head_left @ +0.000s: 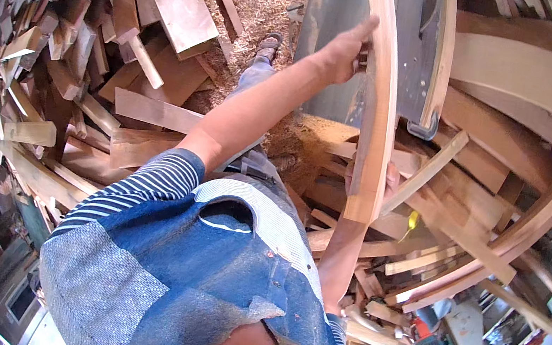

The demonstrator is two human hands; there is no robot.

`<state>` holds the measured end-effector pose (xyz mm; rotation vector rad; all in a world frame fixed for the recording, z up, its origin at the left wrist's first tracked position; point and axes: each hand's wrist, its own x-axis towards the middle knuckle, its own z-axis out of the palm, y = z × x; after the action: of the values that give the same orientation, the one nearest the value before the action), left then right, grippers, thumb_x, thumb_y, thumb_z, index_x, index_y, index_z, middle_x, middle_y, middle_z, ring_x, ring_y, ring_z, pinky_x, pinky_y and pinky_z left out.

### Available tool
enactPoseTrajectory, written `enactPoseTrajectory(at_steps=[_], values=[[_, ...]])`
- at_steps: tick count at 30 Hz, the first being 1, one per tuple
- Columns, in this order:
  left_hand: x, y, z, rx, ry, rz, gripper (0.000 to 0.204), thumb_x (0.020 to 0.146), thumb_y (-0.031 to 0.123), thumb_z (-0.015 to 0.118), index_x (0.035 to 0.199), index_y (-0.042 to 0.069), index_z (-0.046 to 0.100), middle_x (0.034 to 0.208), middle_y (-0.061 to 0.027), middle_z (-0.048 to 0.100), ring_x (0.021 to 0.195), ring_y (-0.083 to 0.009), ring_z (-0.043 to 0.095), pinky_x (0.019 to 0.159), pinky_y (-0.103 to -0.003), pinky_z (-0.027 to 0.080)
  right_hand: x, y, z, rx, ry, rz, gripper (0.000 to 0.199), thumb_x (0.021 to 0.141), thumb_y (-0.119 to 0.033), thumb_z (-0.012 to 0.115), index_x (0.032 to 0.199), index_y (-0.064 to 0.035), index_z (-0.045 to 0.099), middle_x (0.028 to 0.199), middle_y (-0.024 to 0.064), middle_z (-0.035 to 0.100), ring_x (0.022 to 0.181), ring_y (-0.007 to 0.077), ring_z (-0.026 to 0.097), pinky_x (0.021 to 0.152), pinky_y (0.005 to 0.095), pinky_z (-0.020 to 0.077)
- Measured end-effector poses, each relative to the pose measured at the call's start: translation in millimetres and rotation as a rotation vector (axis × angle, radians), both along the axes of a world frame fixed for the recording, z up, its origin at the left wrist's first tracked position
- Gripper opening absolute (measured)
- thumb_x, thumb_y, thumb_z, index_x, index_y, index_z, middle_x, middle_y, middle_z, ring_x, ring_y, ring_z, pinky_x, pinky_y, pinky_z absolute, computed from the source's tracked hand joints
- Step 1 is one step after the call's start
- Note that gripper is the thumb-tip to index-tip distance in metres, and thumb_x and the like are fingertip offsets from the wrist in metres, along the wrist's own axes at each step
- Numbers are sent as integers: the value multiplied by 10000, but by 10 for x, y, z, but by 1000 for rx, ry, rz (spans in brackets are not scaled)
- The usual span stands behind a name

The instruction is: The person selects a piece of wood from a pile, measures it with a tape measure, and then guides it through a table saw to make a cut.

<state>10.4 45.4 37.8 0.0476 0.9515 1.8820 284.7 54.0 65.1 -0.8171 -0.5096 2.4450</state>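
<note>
left hand [342, 52]: stretched far out, fingers curled on the left edge of the plank [379, 109], thumb pointing up
right hand [390, 179]: mostly hidden behind the plank's near end, fingers wrapped round it from the right
plank: long, curved, pale, held up between both hands over the saw counter [343, 11]
saw counter: grey metal, far centre
sawdust [260, 16]: heaped on the floor, far left of the counter
offcuts [114, 62]: piled left; more curved strips stacked right

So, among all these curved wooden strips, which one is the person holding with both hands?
The long curved strip in the middle: the left hand steadies its upper part, the right hand is at its lower end. The others lie in piles or on the machine.
</note>
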Motion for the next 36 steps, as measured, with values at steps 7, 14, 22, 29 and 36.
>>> enactPoseTrajectory(at_steps=[7,14,22,29,36], values=[[1123,-161,-107,-202,-111,-96,566,1079,559,433,1405,115,564,1292,-64,632,1166,-209,598,1061,-412,462,1239,-508,-488,-18,-53,-73,507,887,-357,680,1224,14,599,880,130,678,648,229,660,529,325,566],[1474,-352,-331,-119,-231,-67,603,1101,562,337,1465,115,512,1322,-46,618,1178,-212,600,1061,-416,475,1485,-626,-414,50,-62,7,704,894,-362,651,1486,-28,467,1017,120,693,825,224,689,699,345,585],[1330,-450,-511,-231,-190,-39,515,1002,448,638,1354,74,599,1217,-71,687,1132,-235,655,1016,-437,520,1344,-726,-252,124,-119,127,920,844,-338,726,1606,-52,297,1441,170,552,1205,304,628,1009,419,536],[987,-226,-467,-391,-205,-55,574,912,383,773,1300,4,588,1198,-170,670,1059,-310,680,956,-502,549,1324,-627,-31,122,-195,149,977,761,-278,740,1601,-32,306,1432,198,546,1200,315,631,994,422,555],[724,-37,-307,-445,-108,16,624,846,373,842,1265,-25,606,1154,-187,693,978,-298,722,869,-471,607,1177,-403,195,375,-302,263,926,746,-181,773,1549,73,388,1405,184,590,1208,264,628,1028,343,511]])
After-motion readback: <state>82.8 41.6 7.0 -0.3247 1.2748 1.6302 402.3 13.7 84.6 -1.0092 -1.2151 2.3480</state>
